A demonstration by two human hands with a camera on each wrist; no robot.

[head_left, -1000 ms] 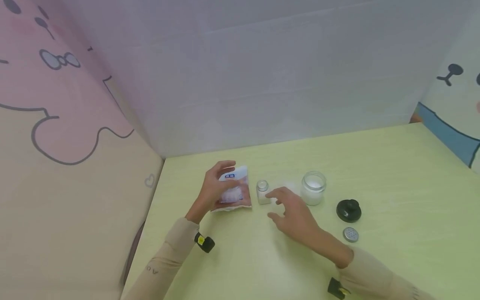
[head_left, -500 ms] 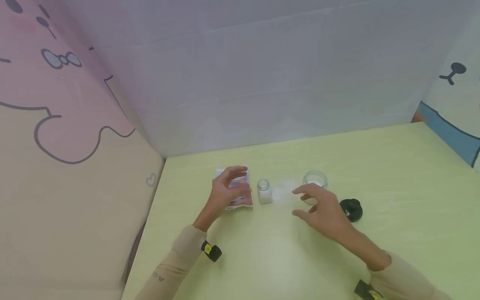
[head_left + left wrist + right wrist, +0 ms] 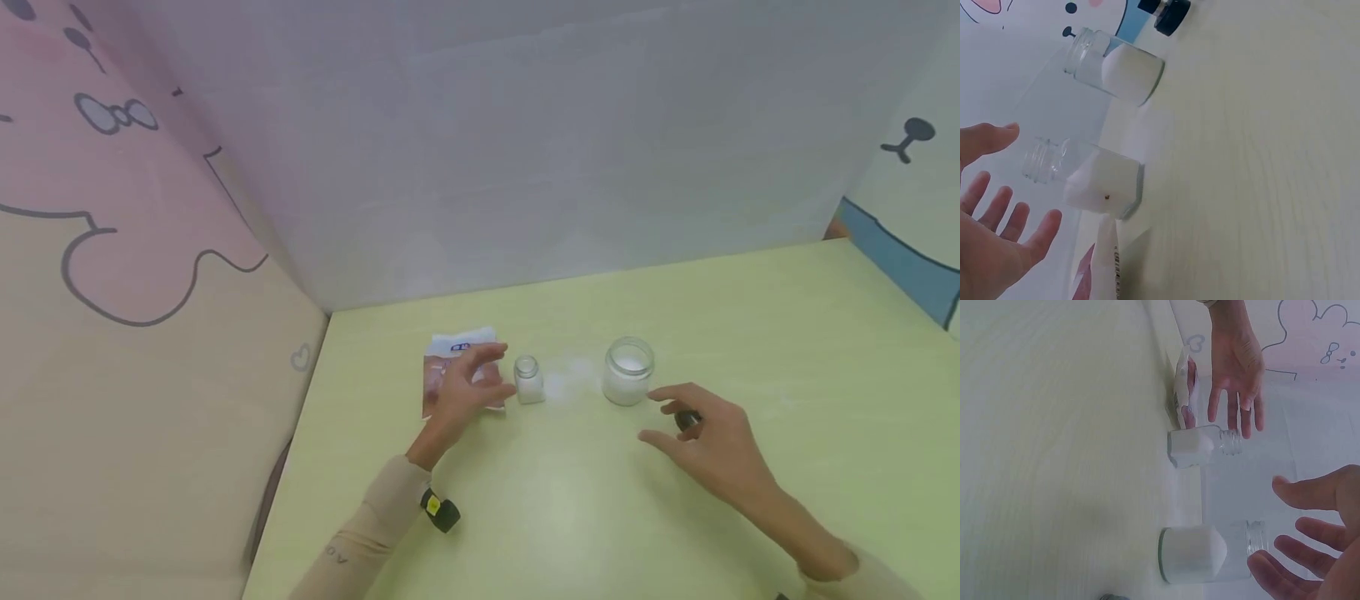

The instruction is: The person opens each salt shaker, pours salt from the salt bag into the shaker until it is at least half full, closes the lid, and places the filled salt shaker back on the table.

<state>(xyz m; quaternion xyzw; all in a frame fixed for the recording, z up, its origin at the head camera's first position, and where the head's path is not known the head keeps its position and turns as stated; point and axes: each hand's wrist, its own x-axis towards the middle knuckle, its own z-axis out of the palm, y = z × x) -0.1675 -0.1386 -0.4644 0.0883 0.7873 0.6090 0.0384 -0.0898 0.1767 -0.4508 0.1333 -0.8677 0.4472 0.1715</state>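
Note:
My left hand (image 3: pixel 465 396) hovers above the packet (image 3: pixel 450 354), its fingers spread beside a small glass bottle (image 3: pixel 529 387). That bottle stands upright without a cap and is partly filled with white powder, as the left wrist view shows. Farther right stands a wider glass jar (image 3: pixel 626 383), uncovered and holding a heap of white powder (image 3: pixel 1194 553). My right hand (image 3: pixel 716 442) hangs in the air at the jar's right with fingers parted, holding nothing. It covers most of a black lid (image 3: pixel 686 419). Neither hand grips anything.
A thin white dusting of powder (image 3: pixel 577 367) lies on the pale yellow table (image 3: pixel 585 517) between bottle and jar. In the left wrist view the black lid (image 3: pixel 1171 17) rests past the jar. A grey fabric wall (image 3: pixel 525 167) closes off the back.
My right hand has moved right, away from the small bottle, past the jar to over the black lid. My left hand has shifted right across the packet toward the small bottle.

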